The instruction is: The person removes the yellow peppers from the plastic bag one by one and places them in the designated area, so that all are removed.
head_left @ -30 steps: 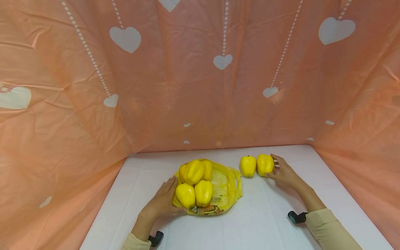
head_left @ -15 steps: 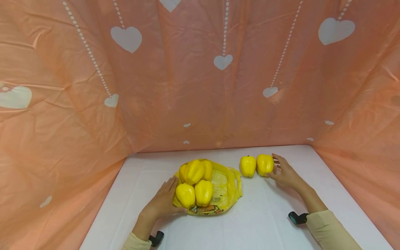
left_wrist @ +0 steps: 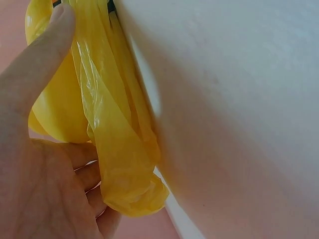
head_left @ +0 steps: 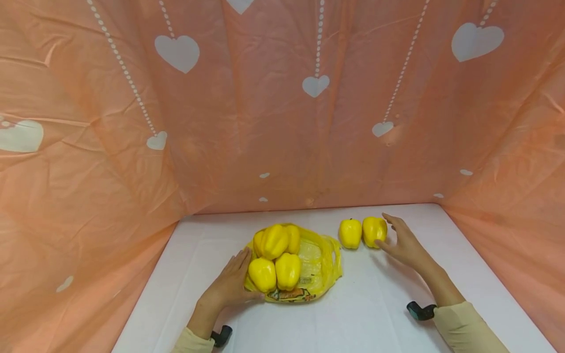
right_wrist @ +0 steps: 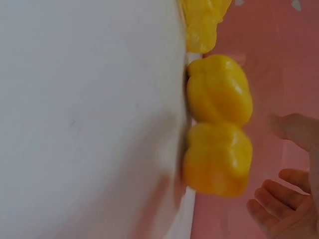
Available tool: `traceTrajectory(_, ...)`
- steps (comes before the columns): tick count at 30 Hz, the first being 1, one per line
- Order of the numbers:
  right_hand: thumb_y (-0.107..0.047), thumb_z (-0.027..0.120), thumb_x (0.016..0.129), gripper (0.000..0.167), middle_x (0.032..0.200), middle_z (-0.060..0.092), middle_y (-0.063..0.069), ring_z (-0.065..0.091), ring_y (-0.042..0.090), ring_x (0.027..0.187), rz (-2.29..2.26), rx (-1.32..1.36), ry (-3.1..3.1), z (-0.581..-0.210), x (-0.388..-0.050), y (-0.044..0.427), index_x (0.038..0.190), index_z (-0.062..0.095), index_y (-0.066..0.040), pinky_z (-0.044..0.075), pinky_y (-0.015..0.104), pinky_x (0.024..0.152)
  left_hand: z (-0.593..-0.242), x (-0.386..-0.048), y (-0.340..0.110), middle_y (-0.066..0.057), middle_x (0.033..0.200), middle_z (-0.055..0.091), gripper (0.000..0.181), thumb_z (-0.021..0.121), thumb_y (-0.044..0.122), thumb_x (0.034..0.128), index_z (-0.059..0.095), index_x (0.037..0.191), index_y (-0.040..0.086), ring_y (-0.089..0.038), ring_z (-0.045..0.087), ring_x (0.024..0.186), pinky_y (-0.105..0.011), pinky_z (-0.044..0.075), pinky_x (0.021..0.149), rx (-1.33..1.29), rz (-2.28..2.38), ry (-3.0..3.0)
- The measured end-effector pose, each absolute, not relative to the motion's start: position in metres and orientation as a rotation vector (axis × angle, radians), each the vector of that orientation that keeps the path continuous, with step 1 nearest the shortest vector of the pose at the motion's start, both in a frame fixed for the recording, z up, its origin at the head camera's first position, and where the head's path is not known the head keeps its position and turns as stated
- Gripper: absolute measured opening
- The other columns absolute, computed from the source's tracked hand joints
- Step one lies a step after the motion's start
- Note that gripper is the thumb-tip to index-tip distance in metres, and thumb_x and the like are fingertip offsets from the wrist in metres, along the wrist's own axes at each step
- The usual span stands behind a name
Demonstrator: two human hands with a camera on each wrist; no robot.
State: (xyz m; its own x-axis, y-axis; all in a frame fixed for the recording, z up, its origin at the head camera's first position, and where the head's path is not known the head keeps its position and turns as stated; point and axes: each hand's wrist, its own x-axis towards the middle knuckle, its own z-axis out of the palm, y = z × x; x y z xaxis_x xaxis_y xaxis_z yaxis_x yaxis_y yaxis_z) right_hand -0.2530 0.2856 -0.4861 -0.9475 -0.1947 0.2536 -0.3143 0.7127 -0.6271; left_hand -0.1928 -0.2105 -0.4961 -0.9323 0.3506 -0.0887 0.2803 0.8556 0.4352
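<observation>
A yellow plastic bag (head_left: pixel 332 264) lies spread on the table with several yellow bell peppers (head_left: pixel 262 275) on its left part. My left hand (head_left: pixel 231 280) rests against the bag's left side, fingers extended; the left wrist view shows the thumb and fingers touching the bag's folds (left_wrist: pixel 117 144). Two more yellow peppers stand side by side to the right of the bag, a left one (head_left: pixel 350 234) and a right one (head_left: pixel 373 232). My right hand (head_left: pixel 403 244) is beside the right pepper, and the right wrist view shows a gap between the spread fingers and that pepper (right_wrist: pixel 219 159).
The white table (head_left: pixel 344 323) is bordered at the back and sides by a peach plastic sheet (head_left: pixel 282 147) with white hearts. A black device is strapped at each wrist, near the beige sleeves (head_left: pixel 469 326).
My right hand has opened a little wider and drawn slightly away from the right pepper. The left hand, bag and peppers have stayed in place.
</observation>
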Motion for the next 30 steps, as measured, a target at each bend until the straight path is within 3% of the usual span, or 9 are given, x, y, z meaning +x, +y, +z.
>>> traceTrajectory(13,-0.012,0.083,0.094,0.082,0.157,0.041,0.032,0.042,0.055,0.143,1.091,0.497,-2.699,-0.475,-0.248,0.257,0.161,0.037,0.002,0.033,0.079,0.118,-0.495,-0.194,-0.211,-0.027,0.176,0.019,0.128,0.093,0.051,0.0796,0.022,0.166,-0.011,-0.042,0.020,0.163,-0.056,0.014,0.135,0.496,0.632,2.859)
traceTrajectory(30,-0.019,0.085,0.094,0.081,0.157,0.047,0.027,0.049,0.050,0.141,1.199,0.634,-2.648,-0.474,-0.244,0.195,0.160,0.041,-0.002,0.043,0.071,0.116,-0.497,-0.193,-0.211,-0.027,0.175,0.019,0.129,0.094,0.051,0.0788,0.021,0.166,-0.011,-0.042,0.021,0.163,-0.056,0.015,0.135,0.502,0.639,2.870)
